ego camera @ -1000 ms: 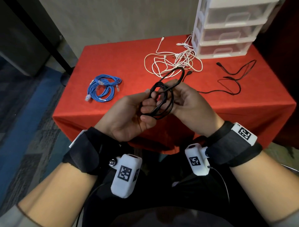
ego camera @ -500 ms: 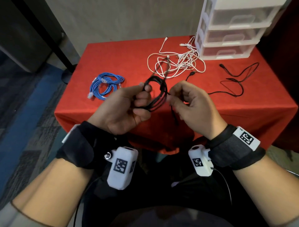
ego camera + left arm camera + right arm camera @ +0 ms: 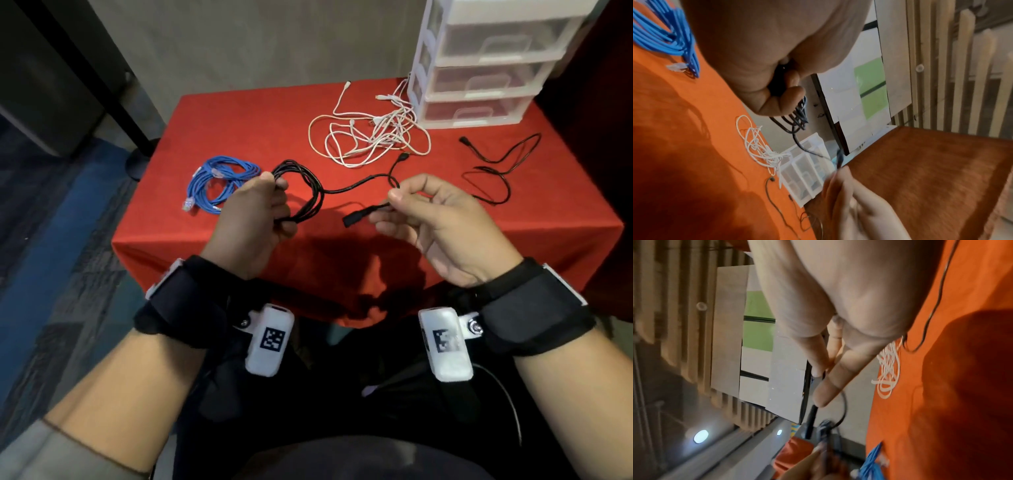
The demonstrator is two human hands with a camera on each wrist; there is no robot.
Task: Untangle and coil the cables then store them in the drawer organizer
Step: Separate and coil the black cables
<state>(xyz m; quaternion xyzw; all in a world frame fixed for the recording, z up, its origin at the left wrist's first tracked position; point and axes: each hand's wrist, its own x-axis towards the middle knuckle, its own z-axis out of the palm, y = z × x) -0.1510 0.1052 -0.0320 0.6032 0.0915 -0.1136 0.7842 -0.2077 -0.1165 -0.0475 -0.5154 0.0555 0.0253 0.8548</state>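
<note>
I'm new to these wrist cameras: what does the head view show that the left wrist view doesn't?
Only the head view shows the wrist cameras and the whole black coil in the left hand. Only the left wrist view shows the slatted wall. Both show the blue cable, white tangle, drawer organizer and the right hand pinching the coil's loose end.

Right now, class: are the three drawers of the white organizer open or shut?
Shut. All three fronts of the drawer organizer sit flush with its frame in the head view, none pulled out; no cable shows inside.

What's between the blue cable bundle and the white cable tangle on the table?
In the head view, the left hand holding the black cable coil sits between the blue cable bundle and the white cable tangle.
</note>
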